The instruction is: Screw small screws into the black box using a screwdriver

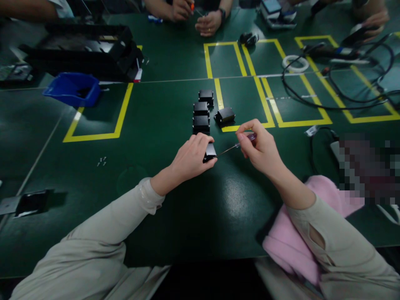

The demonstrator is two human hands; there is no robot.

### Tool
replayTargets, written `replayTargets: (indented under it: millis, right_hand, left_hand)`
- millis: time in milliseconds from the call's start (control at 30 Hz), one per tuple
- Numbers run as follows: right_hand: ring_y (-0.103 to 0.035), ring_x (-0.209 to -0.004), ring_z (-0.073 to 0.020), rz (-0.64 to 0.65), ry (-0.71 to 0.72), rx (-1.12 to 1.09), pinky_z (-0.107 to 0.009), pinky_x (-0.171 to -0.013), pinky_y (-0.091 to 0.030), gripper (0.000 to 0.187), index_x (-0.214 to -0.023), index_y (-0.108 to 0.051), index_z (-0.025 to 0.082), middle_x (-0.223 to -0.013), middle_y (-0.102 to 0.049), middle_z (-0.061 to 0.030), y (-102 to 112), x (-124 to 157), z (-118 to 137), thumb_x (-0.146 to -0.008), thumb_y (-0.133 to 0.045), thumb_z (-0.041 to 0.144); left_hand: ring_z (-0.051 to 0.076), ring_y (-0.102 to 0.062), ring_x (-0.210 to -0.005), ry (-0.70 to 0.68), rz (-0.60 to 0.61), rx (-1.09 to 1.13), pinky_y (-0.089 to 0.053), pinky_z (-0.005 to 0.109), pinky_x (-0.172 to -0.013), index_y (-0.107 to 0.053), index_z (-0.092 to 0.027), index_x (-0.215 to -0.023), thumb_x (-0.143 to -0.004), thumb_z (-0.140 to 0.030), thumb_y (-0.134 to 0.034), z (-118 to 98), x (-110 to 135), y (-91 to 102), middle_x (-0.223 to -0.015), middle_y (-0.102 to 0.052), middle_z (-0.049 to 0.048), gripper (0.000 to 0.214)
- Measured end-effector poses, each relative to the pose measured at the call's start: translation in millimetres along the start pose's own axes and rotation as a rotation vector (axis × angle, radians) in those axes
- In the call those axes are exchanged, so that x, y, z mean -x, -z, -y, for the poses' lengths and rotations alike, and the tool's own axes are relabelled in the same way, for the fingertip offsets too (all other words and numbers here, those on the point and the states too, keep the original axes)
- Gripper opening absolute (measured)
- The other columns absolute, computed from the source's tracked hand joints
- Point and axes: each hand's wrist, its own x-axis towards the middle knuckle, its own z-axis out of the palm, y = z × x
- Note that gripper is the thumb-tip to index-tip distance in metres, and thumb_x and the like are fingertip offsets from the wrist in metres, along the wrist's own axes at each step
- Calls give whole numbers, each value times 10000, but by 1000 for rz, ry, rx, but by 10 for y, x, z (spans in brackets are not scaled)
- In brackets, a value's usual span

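Note:
My left hand (192, 157) is closed over a small black box (210, 152) that rests on the green table (156, 125). My right hand (261, 148) pinches a thin screwdriver (236, 146) with a reddish handle. Its metal tip points left and touches the side of the box. Three more black boxes (201, 113) stand in a column just beyond my hands, and one black box (224, 115) lies tilted to their right on a yellow line.
A blue bin (73, 88) and a large black tray (84, 50) sit at the far left. Small screws (101, 161) lie left of my arm. Black cables (337, 87) and a white tape roll (295, 63) are at the far right. Other people's hands (208, 23) work at the far edge. A pink cloth (290, 237) lies under my right arm.

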Motion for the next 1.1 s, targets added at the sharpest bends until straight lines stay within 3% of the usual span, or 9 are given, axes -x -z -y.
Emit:
replayTargets:
  millis: [233, 400, 600, 767, 1000, 1100]
  right_hand:
    - [-498, -517, -81, 28, 93, 65, -268, -541, -363, 159, -878, -526, 228, -647, -528, 62, 19, -8, 85, -997, -580, 317]
    - [-515, -528, -87, 65, 103, 47, -265, -547, -384, 11, -978, -545, 229, -681, -551, 60, 39, -3, 87, -976, -556, 230]
    - [-488, -507, -86, 58, 95, 47, -273, -526, -345, 208, -882, -558, 230, -622, -532, 60, 42, 3, 57, -1021, -575, 383]
    - [-525, -506, -90, 48, 40, -32, -264, -511, -375, 191, -976, -560, 237, -644, -543, 66, 31, -11, 16, -1035, -550, 419]
    - [-446, -376, -75, 56, -3, -43, -258, -419, -299, 241, -882, -556, 241, -496, -475, 100, 33, -6, 14, -1015, -589, 438]
    - [-492, -406, -85, 54, -2, -80, -258, -432, -336, 198, -967, -554, 248, -548, -505, 94, 24, -5, 3, -1025, -566, 438]
  left_hand:
    - [291, -589, -1091, -7, 32, -29, -520, 423, -932, -521, -137, -1265, -913, -374, -684, -15, -23, 22, -1250, -623, 140, 454]
    - [282, -590, -1074, -24, 40, -55, -520, 404, -892, -515, -146, -1273, -924, -409, -698, 3, -29, 20, -1238, -629, 130, 474]
    - [280, -593, -1069, -36, 47, -79, -517, 392, -877, -508, -156, -1283, -935, -439, -694, 8, -32, 35, -1226, -631, 125, 486]
    - [280, -590, -1069, -44, 61, -81, -511, 395, -894, -505, -163, -1285, -934, -449, -693, 27, -48, 51, -1232, -627, 124, 490]
    - [281, -592, -1074, -41, 87, -78, -513, 398, -893, -505, -150, -1290, -944, -454, -688, 52, -62, 82, -1240, -623, 132, 495]
    - [277, -593, -1070, -28, 87, -76, -514, 396, -891, -506, -163, -1283, -934, -450, -699, 44, -64, 87, -1235, -627, 123, 491]
